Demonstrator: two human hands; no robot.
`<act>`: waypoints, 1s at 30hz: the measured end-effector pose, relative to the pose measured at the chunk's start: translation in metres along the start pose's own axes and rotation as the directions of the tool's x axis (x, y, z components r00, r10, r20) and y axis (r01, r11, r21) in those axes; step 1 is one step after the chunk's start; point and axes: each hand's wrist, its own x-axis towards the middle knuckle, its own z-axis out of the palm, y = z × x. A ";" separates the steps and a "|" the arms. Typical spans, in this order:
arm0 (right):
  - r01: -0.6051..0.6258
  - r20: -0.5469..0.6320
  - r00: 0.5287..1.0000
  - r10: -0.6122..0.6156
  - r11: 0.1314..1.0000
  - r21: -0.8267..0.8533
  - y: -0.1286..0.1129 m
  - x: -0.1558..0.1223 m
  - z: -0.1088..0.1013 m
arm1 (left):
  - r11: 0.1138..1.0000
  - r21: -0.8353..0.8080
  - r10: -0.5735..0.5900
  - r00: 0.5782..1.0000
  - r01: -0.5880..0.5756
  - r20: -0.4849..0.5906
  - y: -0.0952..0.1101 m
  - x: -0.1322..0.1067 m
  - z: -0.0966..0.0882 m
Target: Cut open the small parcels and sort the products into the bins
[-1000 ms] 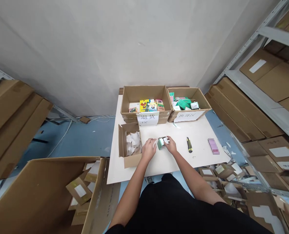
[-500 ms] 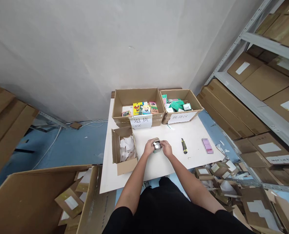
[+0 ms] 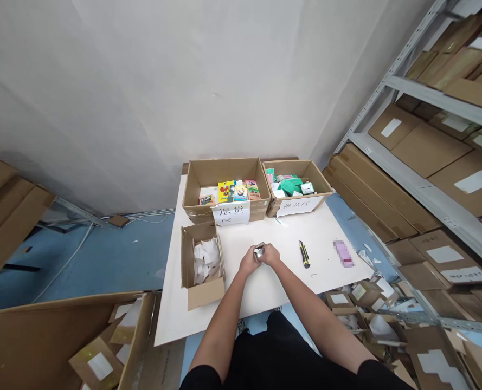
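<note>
Both my hands hold one small opened box point(image 3: 259, 251) above the white table point(image 3: 244, 292). My left hand point(image 3: 249, 261) is closed on its left side and my right hand point(image 3: 270, 254) on its right side. Something silvery or pale shows inside the box's open top; its kind is too small to make out. Much of the box is hidden by my fingers. To the right of my hands lies a yellow-and-black utility knife point(image 3: 304, 254). On the left stands an open carton point(image 3: 205, 295) with crumpled white paper in it.
Two labelled cartons stand at the table's back: the left carton point(image 3: 195, 213) holds colourful packets, the right carton point(image 3: 321, 193) green-and-white boxes. A blurred pink item point(image 3: 343, 253) lies at the right. A large carton point(image 3: 137, 346) stands at lower left; a loaded shelf point(image 3: 411, 173) is on the right.
My hands have closed further around the small box, my right hand now wrapping its side and covering more of it. The view has tilted slightly, so the table sits lower.
</note>
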 end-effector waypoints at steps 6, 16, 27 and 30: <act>0.138 -0.206 0.974 -0.098 0.973 0.186 -0.001 -0.006 -0.046 | 0.987 0.112 -0.116 0.993 0.114 0.014 0.009 0.000 -0.008; 0.554 -0.427 0.831 -0.356 0.594 0.583 -0.009 -0.037 -0.229 | 0.995 -0.040 -0.094 0.988 0.090 -0.120 0.062 -0.023 -0.035; 0.569 -0.434 0.794 -0.426 0.268 0.778 -0.027 -0.042 -0.238 | 0.919 -0.071 0.254 0.718 -0.389 -0.648 0.265 -0.053 -0.110; 0.507 -0.386 0.794 -0.470 0.164 0.846 -0.015 -0.038 -0.240 | 0.923 -0.104 0.200 0.694 -0.369 -0.692 0.287 -0.048 -0.113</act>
